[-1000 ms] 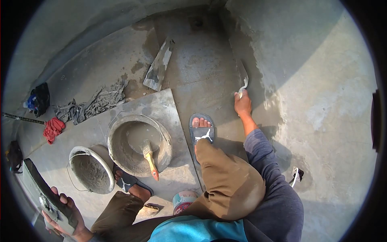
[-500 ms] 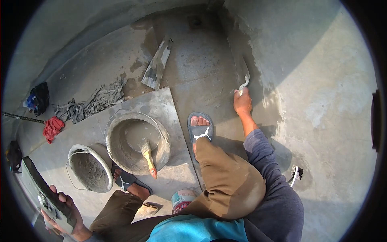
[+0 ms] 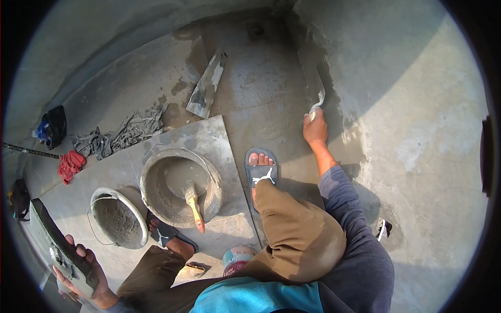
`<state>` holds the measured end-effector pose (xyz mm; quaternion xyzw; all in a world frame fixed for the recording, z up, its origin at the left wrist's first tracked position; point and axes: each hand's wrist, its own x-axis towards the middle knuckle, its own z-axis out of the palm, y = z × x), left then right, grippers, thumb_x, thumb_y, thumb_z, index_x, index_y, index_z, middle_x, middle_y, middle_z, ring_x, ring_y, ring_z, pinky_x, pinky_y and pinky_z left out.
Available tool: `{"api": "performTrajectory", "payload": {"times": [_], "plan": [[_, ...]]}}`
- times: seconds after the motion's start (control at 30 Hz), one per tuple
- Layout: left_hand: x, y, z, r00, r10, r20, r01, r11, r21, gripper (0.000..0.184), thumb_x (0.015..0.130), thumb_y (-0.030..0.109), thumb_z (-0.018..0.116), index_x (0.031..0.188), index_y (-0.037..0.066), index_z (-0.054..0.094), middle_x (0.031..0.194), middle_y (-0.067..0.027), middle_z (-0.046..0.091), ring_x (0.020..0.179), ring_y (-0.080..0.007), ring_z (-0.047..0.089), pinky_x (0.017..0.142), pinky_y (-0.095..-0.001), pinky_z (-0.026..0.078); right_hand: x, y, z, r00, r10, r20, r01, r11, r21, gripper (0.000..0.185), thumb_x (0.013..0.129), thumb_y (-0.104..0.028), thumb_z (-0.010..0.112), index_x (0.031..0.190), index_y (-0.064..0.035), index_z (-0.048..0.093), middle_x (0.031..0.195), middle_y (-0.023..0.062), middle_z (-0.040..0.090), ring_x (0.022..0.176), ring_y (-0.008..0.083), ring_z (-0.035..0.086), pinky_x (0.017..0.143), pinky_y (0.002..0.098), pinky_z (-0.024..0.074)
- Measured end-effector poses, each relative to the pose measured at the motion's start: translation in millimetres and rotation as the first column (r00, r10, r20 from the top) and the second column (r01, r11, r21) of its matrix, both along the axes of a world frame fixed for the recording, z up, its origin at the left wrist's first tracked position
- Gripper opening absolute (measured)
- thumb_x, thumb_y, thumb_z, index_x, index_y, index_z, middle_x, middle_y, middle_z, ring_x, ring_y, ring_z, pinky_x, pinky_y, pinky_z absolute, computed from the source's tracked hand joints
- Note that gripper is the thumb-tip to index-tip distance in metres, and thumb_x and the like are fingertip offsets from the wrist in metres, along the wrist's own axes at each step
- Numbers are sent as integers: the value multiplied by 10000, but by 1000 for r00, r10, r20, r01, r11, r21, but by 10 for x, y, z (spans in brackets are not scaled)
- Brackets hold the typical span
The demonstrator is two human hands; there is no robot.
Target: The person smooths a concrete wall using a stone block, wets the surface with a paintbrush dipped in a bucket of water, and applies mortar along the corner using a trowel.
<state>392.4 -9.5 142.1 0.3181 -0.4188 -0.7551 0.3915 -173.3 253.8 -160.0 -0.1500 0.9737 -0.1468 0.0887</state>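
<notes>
My right hand (image 3: 316, 130) is closed round the handle of a trowel (image 3: 320, 98), whose neck bends up ahead of the fist. Its long blade lies along the damp strip where the floor meets the right wall (image 3: 407, 104). At the lower left my left hand (image 3: 99, 284) grips a flat, mortar-smeared board (image 3: 60, 237), held tilted with wet grey mortar on it. Nearest to that hand is a small bucket (image 3: 121, 219) coated with mortar. Beside it, a wider bucket (image 3: 180, 156) holds murky water and a paintbrush (image 3: 194, 208) leaning on its rim.
A flat sheet (image 3: 216, 141) lies under the buckets. Beyond it is a loose cement-stained plank (image 3: 206, 88). Grey cloth (image 3: 122, 136), a red rag (image 3: 71, 166) and a black bag (image 3: 55, 125) lie left. A paint can (image 3: 237, 259) stands between my legs.
My right hand and the trowel have shifted very slightly along the wall edge. The board in my left hand has barely moved. The whole view has drifted a little.
</notes>
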Motion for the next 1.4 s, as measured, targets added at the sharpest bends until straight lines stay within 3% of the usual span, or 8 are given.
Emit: {"api": "performTrajectory", "payload": {"times": [0.1,0.23,0.37,0.53,0.77,0.93,1.23,1.4], "plan": [[-28,-7,-22,1000,0,10,0,1000,9,617,1011,372,411,1463,-28,281,1443,-241,413,1056,-319,591,838,-396,501,-33,-15,-102,981,-113,160,81,978,193,482,903,-303,619,1291,-68,456,1197,225,605,1107,412,588,898,518,475],[-92,-33,-47,1000,-12,13,12,1000,23,616,1012,374,408,1463,-26,282,1445,-241,413,1059,-322,592,847,-396,504,-93,-8,102,979,-147,143,132,985,109,499,908,-307,614,1304,-53,446,1218,230,590,1118,419,575,895,518,471],[-75,-28,-40,1000,-2,-7,3,1000,19,612,1012,369,411,1462,-24,283,1438,-242,412,1060,-324,590,851,-395,510,-114,-90,125,968,-106,-225,61,978,-198,505,922,-311,598,1301,-18,437,1187,237,603,1081,437,580,882,523,466],[-75,-13,-24,1000,-29,-7,29,1000,9,604,1013,360,411,1463,-22,282,1431,-240,410,1066,-326,588,862,-398,519,-109,-165,-18,992,-56,116,41,991,127,446,917,-299,597,1259,-59,441,1202,208,615,1102,404,595,903,512,475],[-92,-20,-66,1000,-19,23,18,999,28,607,1012,363,413,1461,-24,284,1429,-242,407,1059,-322,585,860,-404,521,-253,-171,-102,968,-126,219,58,954,293,437,915,-286,589,1269,-79,436,1209,194,612,1125,383,594,901,508,483],[-74,-17,-38,999,-23,31,23,1000,5,612,1013,364,408,1467,-24,270,1432,-241,406,1046,-316,588,841,-398,522,-198,-375,121,978,-127,-163,100,981,-166,457,911,-279,595,1282,-69,431,1192,205,597,1093,401,595,894,509,482],[-49,17,-32,998,-10,69,11,1000,-4,606,1013,352,415,1463,-26,271,1408,-245,406,1048,-314,590,831,-385,524,-452,-465,-166,965,-164,203,117,968,224,446,924,-317,584,1303,-124,447,1255,186,599,1156,375,579,920,499,476],[-62,41,24,1000,8,-7,-8,1000,13,597,1013,350,411,1457,-29,285,1413,-255,414,1054,-324,592,832,-387,527,-197,-161,107,989,-142,-35,138,986,-96,501,923,-344,582,1328,-85,439,1248,207,596,1141,401,574,914,503,464]]}}
